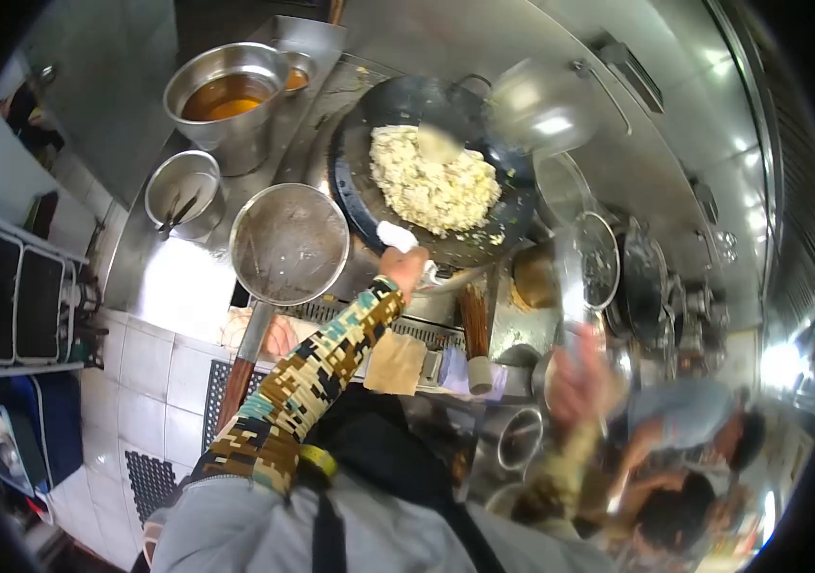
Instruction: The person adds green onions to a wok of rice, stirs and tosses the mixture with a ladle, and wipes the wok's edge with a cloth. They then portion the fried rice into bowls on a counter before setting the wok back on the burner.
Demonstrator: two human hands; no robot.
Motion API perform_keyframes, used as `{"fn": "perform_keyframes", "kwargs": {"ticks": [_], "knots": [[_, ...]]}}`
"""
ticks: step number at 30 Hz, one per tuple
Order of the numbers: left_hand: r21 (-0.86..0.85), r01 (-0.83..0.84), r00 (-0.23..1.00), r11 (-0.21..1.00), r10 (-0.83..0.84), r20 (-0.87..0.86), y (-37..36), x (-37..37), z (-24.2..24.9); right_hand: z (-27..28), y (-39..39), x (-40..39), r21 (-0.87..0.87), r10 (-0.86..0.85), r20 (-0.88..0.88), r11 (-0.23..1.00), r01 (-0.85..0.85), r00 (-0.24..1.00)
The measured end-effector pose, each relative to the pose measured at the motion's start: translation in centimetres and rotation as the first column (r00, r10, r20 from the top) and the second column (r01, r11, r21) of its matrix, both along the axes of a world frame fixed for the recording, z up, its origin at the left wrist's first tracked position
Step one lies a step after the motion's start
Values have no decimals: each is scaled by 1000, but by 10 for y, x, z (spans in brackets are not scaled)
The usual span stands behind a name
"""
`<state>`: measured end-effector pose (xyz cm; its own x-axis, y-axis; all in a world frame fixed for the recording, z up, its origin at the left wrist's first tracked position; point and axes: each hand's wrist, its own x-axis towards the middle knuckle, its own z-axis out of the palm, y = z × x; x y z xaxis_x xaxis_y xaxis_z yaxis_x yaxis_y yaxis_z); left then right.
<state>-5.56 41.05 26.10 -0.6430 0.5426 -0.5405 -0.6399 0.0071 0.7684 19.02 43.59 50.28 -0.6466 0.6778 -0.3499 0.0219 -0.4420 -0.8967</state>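
A black wok (417, 100) holds a heap of pale yellow-white chopped food (436, 191), with bits of green around it. At the wok's near left rim, my left hand (405, 268) is closed round a white cloth (396, 236) pressed against the edge. My right hand (584, 377), smeared by motion, grips the long handle of a metal ladle (571, 277). The ladle's round, blurred bowl is raised and overlaps the wok's far right side in this view. A pale blurred patch shows over the top of the food.
Left of the wok stand a round strainer (291, 244), a pot of amber liquid (216, 100) and a small pot with utensils (184, 191). A bamboo brush (475, 325) lies near the front edge. Pans (641, 286) stand at right; other people (684, 430) work beyond.
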Motion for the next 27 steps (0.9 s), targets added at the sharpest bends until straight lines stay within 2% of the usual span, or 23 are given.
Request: {"fn": "perform_keyframes", "kwargs": {"ticks": [1,2,3,4,5,6,7,8,10,11,12,13,14,15,16,17,18,19,20,23,24,25,27], "knots": [[-45,13,993,999,-18,-115,-5,0,7,-32,11,-27,-100,28,115,995,-17,993],[-48,-1,1000,999,0,-21,-9,-1,27,-74,27,-60,-339,177,10,927,-163,984],[119,12,986,993,8,-165,-4,0,-2,-90,37,-79,-362,241,5,905,-223,971],[290,51,952,956,42,-303,7,-4,-58,-92,52,-89,-422,227,-102,872,-249,968],[241,63,997,969,-50,-59,-3,-4,-15,-74,58,-90,-317,219,-172,911,-265,960],[183,64,975,981,-101,200,-12,-4,29,-51,60,-80,-220,206,-235,941,-259,950],[342,224,971,913,-179,-159,3,-10,-42,-25,60,-75,-111,205,-302,962,-248,931],[474,354,877,807,-111,-467,18,-16,-115,0,55,-67,55,238,-424,970,-237,874],[454,276,948,847,-162,-273,26,-22,-123,17,84,-48,436,230,-224,893,-114,947],[289,183,979,940,-148,-139,15,-17,-75,13,96,-65,638,159,-249,769,39,955],[167,124,990,978,-134,49,8,-14,-29,9,108,-83,788,52,-280,583,199,958],[120,114,980,986,-131,147,4,-12,-8,13,107,-115,632,-21,-524,661,405,851],[76,122,973,990,-135,190,3,-9,8,18,125,-143,501,-15,-646,745,440,763],[107,100,962,989,-124,244,-5,-6,28,24,145,-166,357,-31,-755,819,450,655],[137,207,978,969,-208,-8,-8,-4,16,51,156,-177,416,-97,-700,751,514,708],[129,287,930,949,-244,-276,-11,-3,2,84,154,-175,477,-173,-637,678,560,751],[113,323,832,940,-225,-507,-14,-1,-12,123,135,-153,397,-245,-680,669,628,691],[119,278,908,953,-220,-358,-11,-2,-4,152,120,-141,323,-297,-717,661,678,631],[122,214,963,969,-188,-193,-8,-3,1,147,122,-154,331,-306,-686,676,658,660],[136,4,968,991,-38,249,-2,-1,22,89,142,-185,330,-380,-597,687,648,707],[53,340,894,939,-305,-329,-6,-5,1,73,148,-183,327,-422,-565,674,662,709],[-141,386,516,912,-340,-787,-10,-9,-21,67,156,-193,335,-360,-567,721,607,741],[18,366,667,930,-249,-702,-10,-5,-9,76,156,-190,385,-255,-558,764,518,790]]}}
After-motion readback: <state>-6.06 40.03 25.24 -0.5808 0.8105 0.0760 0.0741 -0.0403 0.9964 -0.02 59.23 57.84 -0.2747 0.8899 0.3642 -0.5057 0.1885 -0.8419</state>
